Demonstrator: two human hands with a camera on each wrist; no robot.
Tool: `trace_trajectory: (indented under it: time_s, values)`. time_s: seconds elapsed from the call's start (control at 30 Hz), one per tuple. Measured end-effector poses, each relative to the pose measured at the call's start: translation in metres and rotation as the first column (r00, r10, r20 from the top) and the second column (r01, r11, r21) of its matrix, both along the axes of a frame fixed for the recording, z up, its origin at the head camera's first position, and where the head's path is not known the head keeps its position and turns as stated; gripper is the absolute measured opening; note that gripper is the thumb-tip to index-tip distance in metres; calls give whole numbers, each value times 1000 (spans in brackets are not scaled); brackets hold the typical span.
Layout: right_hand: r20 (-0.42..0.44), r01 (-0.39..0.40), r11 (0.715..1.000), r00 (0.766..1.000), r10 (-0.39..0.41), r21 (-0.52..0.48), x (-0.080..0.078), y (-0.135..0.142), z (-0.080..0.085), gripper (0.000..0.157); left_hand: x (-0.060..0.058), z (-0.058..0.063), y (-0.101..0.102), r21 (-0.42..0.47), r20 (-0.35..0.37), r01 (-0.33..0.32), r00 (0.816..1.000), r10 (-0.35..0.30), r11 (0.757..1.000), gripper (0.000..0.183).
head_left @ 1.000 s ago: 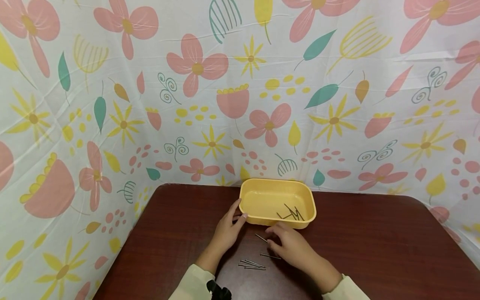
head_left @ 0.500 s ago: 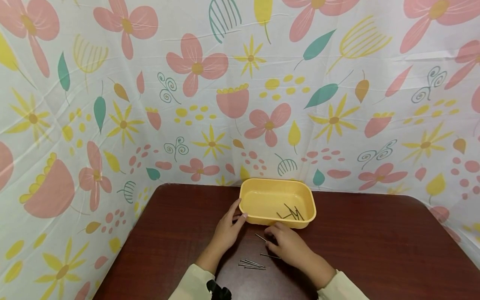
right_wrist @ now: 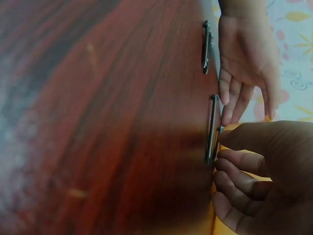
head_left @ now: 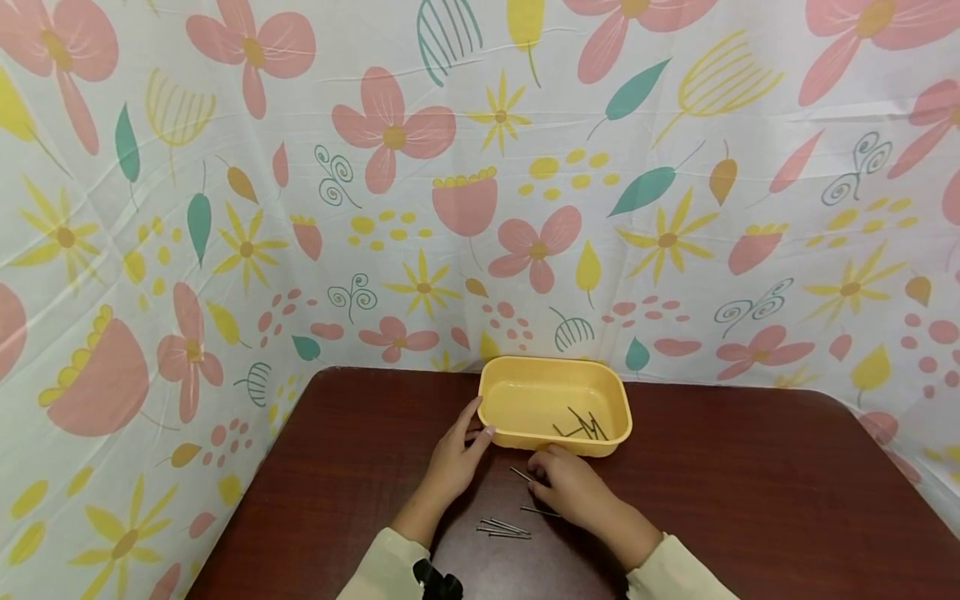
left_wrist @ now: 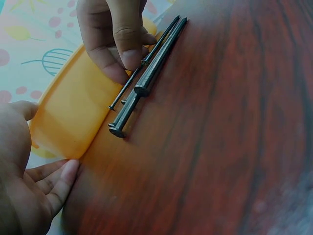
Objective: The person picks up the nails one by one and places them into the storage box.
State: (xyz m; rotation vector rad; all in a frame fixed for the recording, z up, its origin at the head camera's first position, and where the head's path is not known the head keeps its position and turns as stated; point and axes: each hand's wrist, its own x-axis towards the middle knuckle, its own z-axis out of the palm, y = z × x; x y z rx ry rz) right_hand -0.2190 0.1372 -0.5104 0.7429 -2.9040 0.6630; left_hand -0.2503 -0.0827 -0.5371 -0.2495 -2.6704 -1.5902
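Your left hand (head_left: pixel 452 458) spreads its fingers wide, touching the yellow tray's (head_left: pixel 517 404) left front corner. Nearer you, a bunch of nails (head_left: pixel 507 527) lies on the desk (head_left: pixel 322 500). Rightward, another nail (head_left: pixel 540 511) lies alone; beyond it, your right hand's (head_left: pixel 576 493) fingers pinch a slim nail (head_left: pixel 519 473) before the tray. More nails sit inside its right end.

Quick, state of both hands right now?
Left hand: closed, gripping the yellow tray at its left end.
Right hand: closed, appears to pinch a nail just in front of the tray.
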Motion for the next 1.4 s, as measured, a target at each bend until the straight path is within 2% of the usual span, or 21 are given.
trace_trajectory:
  time_s: [0.4, 0.97, 1.4]
  values:
    - [1, 29, 1000, 1000, -29, 5, 2, -4, 1, 17, 0, 0, 0, 2, -1, 0, 1000, 0, 1000, 67]
    - [68, 77, 997, 995, -76, -5, 0, -7, 0, 17, 0, 0, 0, 1, -8, -4, 1000, 4, 1000, 68]
    - [76, 70, 998, 995, -69, -2, 1, -6, 1, 17, 0, 0, 0, 9, -6, 2, 1000, -2, 1000, 67]
